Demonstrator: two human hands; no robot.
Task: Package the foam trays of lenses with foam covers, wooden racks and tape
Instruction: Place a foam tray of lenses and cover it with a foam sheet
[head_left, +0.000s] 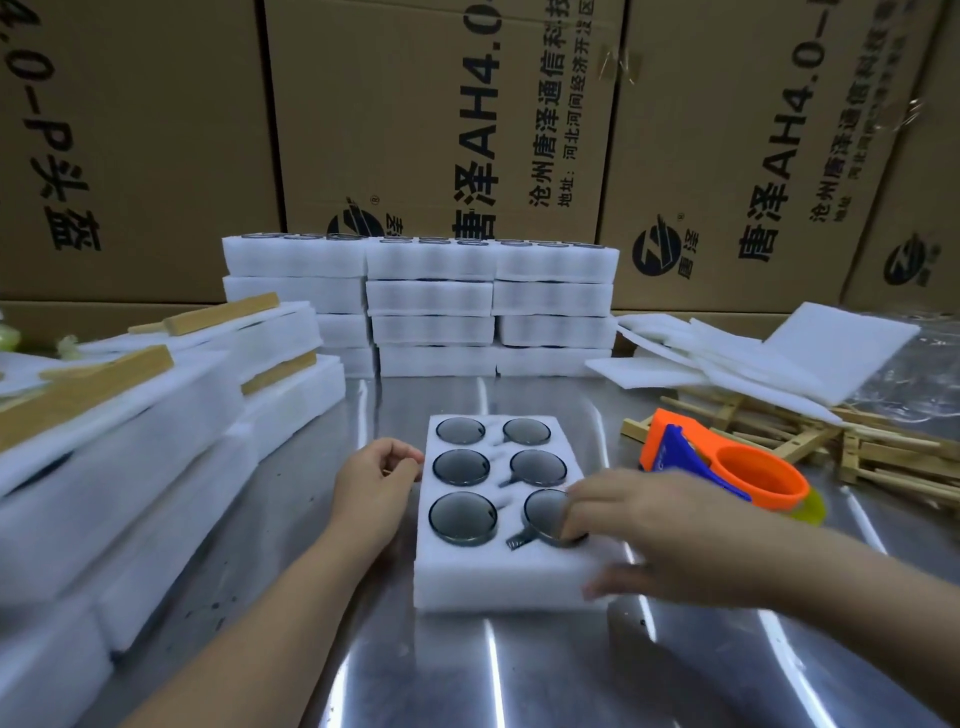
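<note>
A polished steel table (519, 675) with streaked glare carries the work. Behind its far edge stands a wall of brown cartons (415, 104). They are printed sideways in black with "唐泽 AH4.0", "沧州唐泽通信科技", an address line starting "地址: 河北河间经济开发区", and a round winged logo.

The foam tray (467, 571) lies flat at the middle of the table, nearer the near edge. Its long axis runs from the near edge toward the far edge, with the far end leaning slightly right. It holds six dark round lenses (462, 517), two across and three deep.

The left hand (376, 478) sits against the tray's left side with its fingers loosely curled. Whether it actually grips the foam cannot be told.

The right hand (665, 530), blurred, clasps the tray's near right corner. Its bent fingertips are down on the near right lens (545, 512) and its thumb is against the near wall.

Stacked trays (426, 301) line the far edge. Taped bundles with wooden slats (130, 415) fill the left edge. Toward the right edge lie loose foam covers (753, 358), wooden racks (883, 457) and an orange tape dispenser (727, 467).
</note>
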